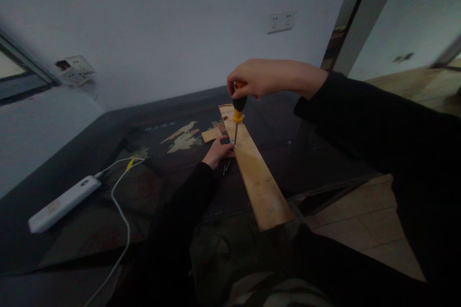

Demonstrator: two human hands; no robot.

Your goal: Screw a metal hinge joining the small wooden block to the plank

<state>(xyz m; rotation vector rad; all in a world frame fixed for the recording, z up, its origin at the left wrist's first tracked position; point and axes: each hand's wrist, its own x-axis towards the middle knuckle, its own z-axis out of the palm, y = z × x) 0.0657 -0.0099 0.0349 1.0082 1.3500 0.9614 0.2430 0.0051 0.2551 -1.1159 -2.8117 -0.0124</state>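
My right hand (pixel 257 78) is closed over the top of a black and orange screwdriver (pixel 237 110) that stands upright. Its tip rests on a long wooden plank (pixel 257 177) lying on the dark glass table (pixel 72 163). My left hand (pixel 218 151) sits at the plank's left edge, its fingers pinched round something small at the screwdriver's tip; I cannot make out what. A few small screws (pixel 225 168) lie on the glass just below that hand.
A small wooden block (pixel 211 135) lies left of the plank. A white power bank (pixel 65 203) with a white cable (pixel 120 211) lies at the left. Wall sockets (pixel 281 21) are behind. The plank overhangs the table's near edge; tiled floor (pixel 367 216) is to the right.
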